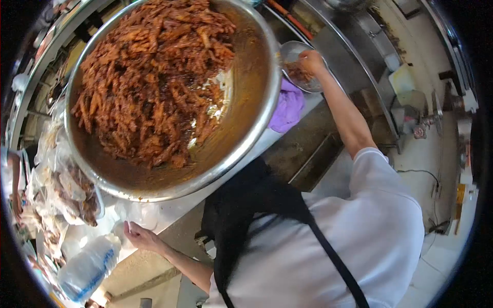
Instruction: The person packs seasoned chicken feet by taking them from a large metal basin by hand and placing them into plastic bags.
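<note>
A large steel bowl (257,118) holds a heap of reddish-brown sauced food that looks like chicken feet (159,77). At its right stands a small metal bowl (290,49) with some reddish food at the bottom. My right hand (311,62) is at the far right rim of this small bowl, fingers curled over its inside; the fingertips are partly hidden. Below the large bowl, my left hand (139,238) is closed, thumb against fingers, at the edge of a thin clear plastic bag (141,213).
A purple cloth (288,107) lies between the two bowls. To the left are clear bags of pale food pieces (67,190) and a clear plastic bundle with blue print (90,269). Metal counters (354,46) run along the right. Part of another person's arm (15,179) shows at far left.
</note>
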A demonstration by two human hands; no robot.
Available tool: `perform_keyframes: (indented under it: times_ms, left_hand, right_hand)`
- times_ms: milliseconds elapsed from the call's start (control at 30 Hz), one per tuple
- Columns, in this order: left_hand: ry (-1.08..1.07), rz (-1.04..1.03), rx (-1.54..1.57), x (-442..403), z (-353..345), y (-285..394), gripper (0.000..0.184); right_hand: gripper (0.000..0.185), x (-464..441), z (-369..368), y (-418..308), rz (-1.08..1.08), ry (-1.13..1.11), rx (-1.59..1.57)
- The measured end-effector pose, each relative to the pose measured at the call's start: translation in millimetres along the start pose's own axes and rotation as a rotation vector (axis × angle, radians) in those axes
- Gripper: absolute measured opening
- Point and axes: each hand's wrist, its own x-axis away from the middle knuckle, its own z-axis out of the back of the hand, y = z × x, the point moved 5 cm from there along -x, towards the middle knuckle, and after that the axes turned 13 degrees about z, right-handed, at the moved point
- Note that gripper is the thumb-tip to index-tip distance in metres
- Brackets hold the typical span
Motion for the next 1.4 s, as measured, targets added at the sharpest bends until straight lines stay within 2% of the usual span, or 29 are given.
perform_keyframes:
  times_ms: [33, 133, 200, 233, 300, 333, 367, 467, 500, 567, 633, 667, 700, 733, 767, 800, 900, 1000, 1033, 1133, 1167, 1233, 1300, 1333, 1367, 1400]
  left_hand:
    - [0.009, 0.008, 0.000, -5.3, 2.4, 2.3, 0.035]
    - [0.007, 0.089, 0.094, -1.5, 1.3, 19.8, 0.031]
    - [-0.019, 0.031, 0.073, -2.4, -6.7, 24.2, 0.031]
    - [-0.025, 0.005, 0.056, -1.5, -11.1, 27.8, 0.032]
    - [-0.043, 0.003, 0.049, 4.1, -16.6, 31.0, 0.033]
    - [-0.046, 0.013, 0.052, 6.6, -16.5, 31.6, 0.033]
    - [-0.048, 0.023, 0.056, 8.8, -15.6, 32.1, 0.033]
    - [-0.064, 0.092, 0.046, 22.0, -8.7, 33.9, 0.034]
    - [-0.074, 0.123, 0.054, 26.5, -4.1, 29.9, 0.033]
    - [-0.106, 0.211, 0.092, 30.6, 6.5, 11.9, 0.032]
    - [0.005, 0.102, 0.056, 35.0, 23.2, -10.6, 0.034]
    - [0.067, 0.053, 0.037, 38.1, 32.6, -22.5, 0.035]
    - [-0.007, 0.235, -0.047, 38.4, 40.0, -45.9, 0.039]
    - [-0.020, 0.276, -0.069, 40.7, 45.5, -48.4, 0.040]
    - [-0.034, 0.314, -0.084, 40.6, 47.6, -46.5, 0.040]
    - [-0.051, 0.351, -0.097, 42.0, 47.7, -45.1, 0.041]
    - [0.040, 0.374, 0.110, 42.0, 49.3, -41.3, 0.042]
    - [0.163, 0.376, 0.012, 38.8, 62.0, -46.1, 0.040]
    - [0.141, 0.348, 0.033, 36.6, 62.0, -44.8, 0.039]
    - [0.095, 0.263, 0.037, 36.2, 60.4, -42.6, 0.037]
    - [0.085, 0.216, 0.015, 33.4, 53.5, -40.8, 0.036]
    - [0.034, 0.152, -0.038, 25.0, 42.7, -34.3, 0.037]
    - [0.021, 0.291, -0.058, 16.3, 46.4, -16.7, 0.038]
    - [0.019, 0.371, -0.063, 16.2, 47.9, -13.9, 0.038]
    - [0.032, 0.343, -0.036, 11.8, 48.6, -16.3, 0.038]
    - [0.043, 0.317, -0.014, 6.7, 52.9, -23.5, 0.039]
  right_hand:
    - [0.020, 6.3, 29.7, -28.7, 0.212, 0.321, -0.038]
    - [0.021, -7.3, 99.9, -126.9, 0.151, 0.443, -0.551]
    - [0.019, -8.8, 85.1, -204.5, 0.363, 0.267, -0.618]
    - [0.020, -9.3, 61.9, -238.1, 0.590, 0.164, -0.492]
    - [0.020, -15.1, -25.7, -282.1, 0.611, -0.561, -0.123]
    - [0.023, -12.4, -61.0, -288.4, 0.529, -0.821, 0.014]
    - [0.032, 6.4, -37.0, -311.2, 0.696, -0.860, 0.222]
    - [0.042, -0.3, -102.4, -316.3, 0.501, -0.881, -0.033]
    - [0.038, -21.9, -196.2, -309.8, 0.895, -0.651, 0.202]
    - [0.037, -24.7, -170.3, -309.7, 0.820, -0.641, 0.126]
    - [0.036, -24.4, -138.8, -317.6, 0.731, -0.729, 0.055]
    - [0.036, -21.8, -117.6, -332.0, 0.736, -0.687, 0.016]
    - [0.036, -9.6, -98.3, -345.8, 0.739, -0.649, -0.027]
    - [0.036, -0.3, -90.4, -354.6, 0.736, -0.611, -0.076]
    - [0.037, 2.3, -108.9, -362.5, 0.849, -0.462, -0.066]
    - [0.037, -1.4, -129.2, -358.5, 0.908, -0.506, -0.020]
    - [0.034, 2.1, -119.9, -355.3, 1.086, -0.608, 0.101]
    - [0.032, -2.3, -117.3, -317.2, 0.901, -0.800, 0.172]
    - [0.034, 5.0, -78.2, -330.5, 0.816, -0.813, 0.070]
    - [0.039, 42.6, -72.0, -372.4, 1.251, -0.604, -0.194]
    - [0.042, 62.0, -100.2, -376.7, 1.329, -0.485, -0.299]
    - [0.045, 95.6, -118.9, -377.5, 1.468, -0.559, -0.218]
    - [0.047, 121.2, -89.3, -374.9, 1.540, -0.952, 0.164]
    - [0.046, 110.3, -103.7, -353.1, 1.508, -1.005, 0.082]
    - [0.046, 89.7, -116.8, -328.5, 1.478, -1.049, 0.007]
    - [0.043, 68.6, -109.4, -312.9, 1.253, -1.072, 0.222]
